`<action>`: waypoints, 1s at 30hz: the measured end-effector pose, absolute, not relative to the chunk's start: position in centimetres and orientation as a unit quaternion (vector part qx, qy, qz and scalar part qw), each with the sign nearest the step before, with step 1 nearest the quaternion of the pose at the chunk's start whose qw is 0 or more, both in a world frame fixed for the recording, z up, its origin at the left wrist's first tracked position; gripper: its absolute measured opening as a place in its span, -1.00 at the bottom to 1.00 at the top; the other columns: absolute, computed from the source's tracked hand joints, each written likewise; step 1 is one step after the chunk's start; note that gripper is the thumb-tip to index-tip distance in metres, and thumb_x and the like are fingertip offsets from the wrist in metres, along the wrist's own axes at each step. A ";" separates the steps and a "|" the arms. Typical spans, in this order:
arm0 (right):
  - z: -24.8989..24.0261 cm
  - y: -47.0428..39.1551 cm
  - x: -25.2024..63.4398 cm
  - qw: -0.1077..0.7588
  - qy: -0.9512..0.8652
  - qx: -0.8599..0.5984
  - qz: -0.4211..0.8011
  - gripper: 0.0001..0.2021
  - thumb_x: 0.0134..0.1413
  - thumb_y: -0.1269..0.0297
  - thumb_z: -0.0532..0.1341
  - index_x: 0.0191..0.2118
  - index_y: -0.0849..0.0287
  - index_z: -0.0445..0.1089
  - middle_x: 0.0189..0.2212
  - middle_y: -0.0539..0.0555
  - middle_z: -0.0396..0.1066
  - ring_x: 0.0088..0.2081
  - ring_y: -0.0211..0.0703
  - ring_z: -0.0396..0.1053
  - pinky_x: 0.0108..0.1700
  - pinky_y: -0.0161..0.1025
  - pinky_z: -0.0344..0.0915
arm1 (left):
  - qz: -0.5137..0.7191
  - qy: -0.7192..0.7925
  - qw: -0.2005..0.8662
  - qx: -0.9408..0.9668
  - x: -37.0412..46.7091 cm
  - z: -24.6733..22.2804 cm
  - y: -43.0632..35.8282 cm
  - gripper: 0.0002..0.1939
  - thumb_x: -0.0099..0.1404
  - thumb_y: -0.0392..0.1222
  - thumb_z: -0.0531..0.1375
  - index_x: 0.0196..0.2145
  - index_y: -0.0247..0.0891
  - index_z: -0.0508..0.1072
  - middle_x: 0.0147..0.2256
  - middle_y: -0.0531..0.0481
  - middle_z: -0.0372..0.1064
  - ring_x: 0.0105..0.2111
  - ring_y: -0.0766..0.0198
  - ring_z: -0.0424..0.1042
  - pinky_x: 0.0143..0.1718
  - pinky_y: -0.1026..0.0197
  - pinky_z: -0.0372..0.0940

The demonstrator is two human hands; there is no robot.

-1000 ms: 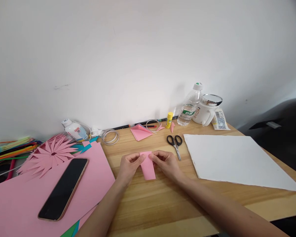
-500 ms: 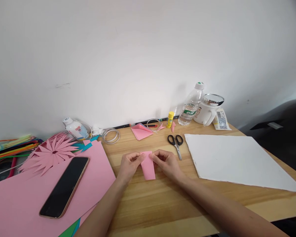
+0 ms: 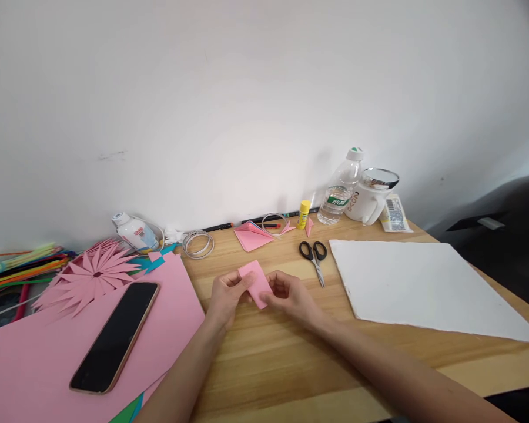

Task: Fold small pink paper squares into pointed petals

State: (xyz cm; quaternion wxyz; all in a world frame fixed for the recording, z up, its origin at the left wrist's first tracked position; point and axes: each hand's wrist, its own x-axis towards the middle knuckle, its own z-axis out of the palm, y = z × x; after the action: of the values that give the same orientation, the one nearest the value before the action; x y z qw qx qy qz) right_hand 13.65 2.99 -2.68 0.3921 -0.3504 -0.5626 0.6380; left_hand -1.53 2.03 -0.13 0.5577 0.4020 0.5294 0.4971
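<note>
A small folded piece of pink paper [image 3: 259,286] is held tilted just above the wooden table. My left hand [image 3: 227,295] pinches its left side, thumb on the front face. At the lower right corner, my right hand [image 3: 291,298] grips it between thumb and curled fingers. The fingers behind the paper are partly hidden. Beyond my hands lies a stack of pink paper squares [image 3: 253,236]. Black-handled scissors [image 3: 314,258] rest to the right with their tips toward me. A yellow glue stick [image 3: 304,215] stands behind them, beside a small pink folded piece [image 3: 309,227].
On the left, a black phone [image 3: 114,338] lies on large pink sheets [image 3: 35,358], near a pink folded-paper rosette [image 3: 97,273]. A white board [image 3: 423,288] covers the right side. A water bottle [image 3: 339,191] and white mug [image 3: 365,201] stand by the wall.
The pink paper has turned from upright to slanted and looks shorter. My right hand has shifted its grip from the top edge to the lower right corner.
</note>
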 end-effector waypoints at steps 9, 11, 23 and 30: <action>-2.8 3.8 14.3 0.445 -0.552 -0.419 0.567 -0.76 -0.09 0.14 0.20 -0.38 0.25 0.31 -0.48 0.01 0.32 -0.49 -0.31 0.25 -0.45 -0.34 0.19 | 0.457 0.551 0.559 0.419 -1.4 0.5 2.1 -0.78 -0.13 -0.16 0.33 -0.54 -0.38 0.49 -0.56 0.00 0.40 -0.55 0.34 0.33 -0.55 0.33 0.30; -3.1 3.8 14.3 0.449 -0.553 -0.435 0.551 -0.75 -0.08 0.16 0.19 -0.32 0.25 0.30 -0.45 0.02 0.33 -0.48 -0.30 0.25 -0.45 -0.34 0.19 | 0.423 0.563 0.553 0.445 -1.5 0.5 2.0 -0.81 -0.13 -0.20 0.33 -0.53 -0.37 0.49 -0.57 0.03 0.40 -0.57 0.36 0.33 -0.55 0.34 0.30; -3.3 3.4 14.2 0.452 -0.604 -0.434 0.492 -0.77 -0.04 0.18 0.19 -0.29 0.23 0.33 -0.40 0.07 0.38 -0.43 -0.25 0.30 -0.41 -0.32 0.23 | 0.431 0.548 0.577 0.426 -1.9 -0.8 2.2 -0.33 -0.19 -0.15 0.39 -0.06 -0.32 0.39 -0.44 -0.03 0.48 -0.45 0.24 0.44 -0.42 0.25 0.34; -2.8 3.2 14.2 0.444 -0.632 -0.413 0.483 -0.77 0.00 0.13 0.17 -0.37 0.22 0.37 -0.44 0.06 0.40 -0.42 -0.24 0.33 -0.39 -0.33 0.27 | 0.424 0.543 0.581 0.433 -1.9 -0.8 2.1 -0.61 -0.20 -0.14 0.39 -0.37 -0.38 0.53 -0.40 -0.14 0.50 -0.41 0.18 0.45 -0.38 0.23 0.33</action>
State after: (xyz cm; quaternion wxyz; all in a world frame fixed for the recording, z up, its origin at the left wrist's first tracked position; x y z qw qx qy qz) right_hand 14.21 3.23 -2.82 0.4440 -0.4127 -0.6322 0.4826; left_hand -1.90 2.13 -0.77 0.5812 0.4329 0.5428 0.4244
